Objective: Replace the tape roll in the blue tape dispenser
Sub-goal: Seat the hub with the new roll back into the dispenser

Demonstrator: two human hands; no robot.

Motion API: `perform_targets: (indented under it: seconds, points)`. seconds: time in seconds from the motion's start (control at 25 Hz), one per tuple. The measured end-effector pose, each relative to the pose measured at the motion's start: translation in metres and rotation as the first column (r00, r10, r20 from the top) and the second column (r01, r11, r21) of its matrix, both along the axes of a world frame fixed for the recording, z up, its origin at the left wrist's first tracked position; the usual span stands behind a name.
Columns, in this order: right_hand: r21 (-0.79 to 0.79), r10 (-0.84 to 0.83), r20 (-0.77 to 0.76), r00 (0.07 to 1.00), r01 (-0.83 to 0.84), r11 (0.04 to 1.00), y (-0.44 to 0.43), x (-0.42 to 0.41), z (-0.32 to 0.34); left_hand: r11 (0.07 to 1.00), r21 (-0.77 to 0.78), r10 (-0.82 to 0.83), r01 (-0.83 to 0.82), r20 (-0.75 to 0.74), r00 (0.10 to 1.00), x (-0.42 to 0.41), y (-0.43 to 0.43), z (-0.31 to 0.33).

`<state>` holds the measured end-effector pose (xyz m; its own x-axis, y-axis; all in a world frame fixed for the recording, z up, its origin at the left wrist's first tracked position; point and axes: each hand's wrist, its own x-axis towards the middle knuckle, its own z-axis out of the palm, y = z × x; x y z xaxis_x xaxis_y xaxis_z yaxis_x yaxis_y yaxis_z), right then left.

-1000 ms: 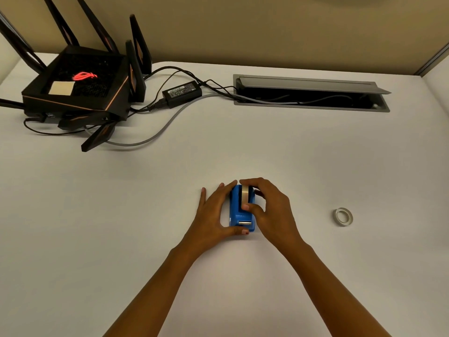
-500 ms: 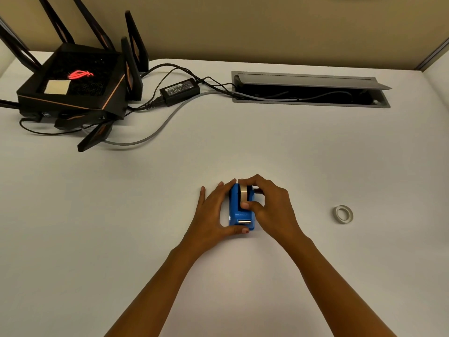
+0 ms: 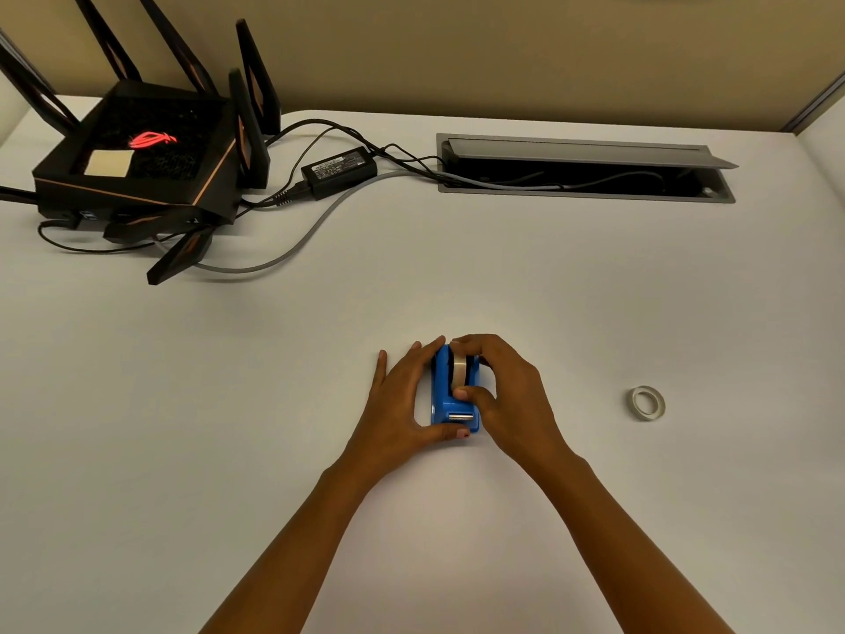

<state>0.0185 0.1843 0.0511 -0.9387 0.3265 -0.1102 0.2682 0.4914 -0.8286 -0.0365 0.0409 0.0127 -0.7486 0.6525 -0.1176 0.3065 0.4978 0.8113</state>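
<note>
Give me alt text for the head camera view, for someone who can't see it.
Two bare hands work a blue tape dispenser on a white table: left hand steadies its side, right hand pinches the tape roll seated in it. A loose roll lies to the right; a black router sits far left.

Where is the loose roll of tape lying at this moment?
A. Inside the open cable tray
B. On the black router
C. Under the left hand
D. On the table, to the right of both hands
D. The loose roll of tape lies flat on the white table, well to the right of the right hand and apart from the blue dispenser.
</note>
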Motion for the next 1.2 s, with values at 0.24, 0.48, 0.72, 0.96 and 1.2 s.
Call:
perform_targets:
  seconds: [0.24, 0.48, 0.72, 0.96, 1.2]
  points:
    - [-0.038, -0.023, 0.01, 1.0, 0.023, 0.999, 0.0022, -0.0035, 0.0013, 1.0, 0.008, -0.012, 0.012, -0.008, 1.0, 0.0008, -0.0003, 0.0028]
    - [-0.07, -0.048, 0.045, 0.998, 0.051, 0.996, 0.0012, -0.0043, 0.002, 1.0, 0.006, -0.009, 0.009, -0.013, 1.0, 0.0012, 0.0, 0.0013]
    - [-0.096, -0.039, 0.022, 0.999, 0.041, 0.995, -0.0009, -0.0034, 0.0067, 1.0, 0.003, -0.01, 0.01, -0.011, 1.0, 0.001, 0.0007, 0.0005]
    - [-0.217, -0.089, 0.119, 0.989, 0.114, 0.969, -0.0032, -0.0049, 0.0002, 1.0, -0.013, -0.007, 0.007, -0.017, 1.0, 0.001, 0.0008, -0.0007]
    - [-0.205, -0.111, 0.099, 0.989, 0.13, 0.97, -0.0024, -0.0057, 0.0034, 1.0, -0.002, -0.014, 0.014, -0.02, 1.0, 0.0007, 0.0011, 0.0001]
